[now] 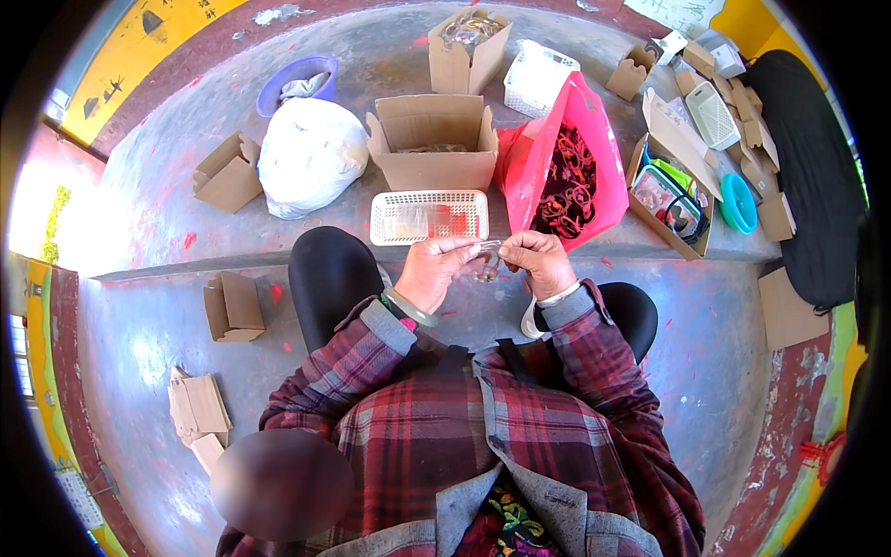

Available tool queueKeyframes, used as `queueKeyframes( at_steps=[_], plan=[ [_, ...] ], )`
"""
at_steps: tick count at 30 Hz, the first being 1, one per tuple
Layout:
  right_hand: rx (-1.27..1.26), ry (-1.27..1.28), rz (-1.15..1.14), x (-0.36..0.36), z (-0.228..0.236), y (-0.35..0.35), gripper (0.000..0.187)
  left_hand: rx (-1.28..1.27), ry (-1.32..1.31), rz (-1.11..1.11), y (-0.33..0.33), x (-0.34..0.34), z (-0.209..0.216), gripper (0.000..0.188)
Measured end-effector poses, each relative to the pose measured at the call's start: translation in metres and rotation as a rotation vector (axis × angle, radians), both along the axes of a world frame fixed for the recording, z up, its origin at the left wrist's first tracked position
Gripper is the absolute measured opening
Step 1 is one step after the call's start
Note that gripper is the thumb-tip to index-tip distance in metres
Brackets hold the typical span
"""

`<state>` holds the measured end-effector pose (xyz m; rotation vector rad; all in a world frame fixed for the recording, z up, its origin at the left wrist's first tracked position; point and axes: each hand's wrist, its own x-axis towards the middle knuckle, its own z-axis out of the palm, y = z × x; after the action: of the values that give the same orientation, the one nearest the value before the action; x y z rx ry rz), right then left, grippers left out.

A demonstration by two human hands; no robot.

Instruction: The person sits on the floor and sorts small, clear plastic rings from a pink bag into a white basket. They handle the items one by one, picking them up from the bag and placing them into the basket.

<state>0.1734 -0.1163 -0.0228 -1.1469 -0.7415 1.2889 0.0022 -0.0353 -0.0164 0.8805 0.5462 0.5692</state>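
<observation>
Small clear glassy ring-like piece [486, 263], too blurred to name for sure, is sitting between both hands above the person's knees, just in front of the white plastic mesh basket [382, 223]. Left hand [433, 271] is pinching one side of it with fingers closed, while the right hand [539, 262] is gripping the other side, fingertips together. Beyond the basket, an open brown cardboard box [433, 169] and a pink plastic bag of dark red bangles [594, 139] are resting on the grey concrete ledge [148, 223].
</observation>
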Motion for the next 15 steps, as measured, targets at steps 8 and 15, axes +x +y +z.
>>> queueKeyframes(
  at_steps=[8, 15],
  plan=[
    [-0.002, -0.038, -0.042, -0.001, 0.004, 0.000, 0.007, -0.039, -0.016, 0.028, -0.001, 0.003, -0.002, 0.021],
    [0.082, -0.236, -0.112, -0.006, 0.009, 0.000, 0.004, -0.239, -0.079, 0.006, 0.001, 0.001, 0.005, 0.017]
  ],
)
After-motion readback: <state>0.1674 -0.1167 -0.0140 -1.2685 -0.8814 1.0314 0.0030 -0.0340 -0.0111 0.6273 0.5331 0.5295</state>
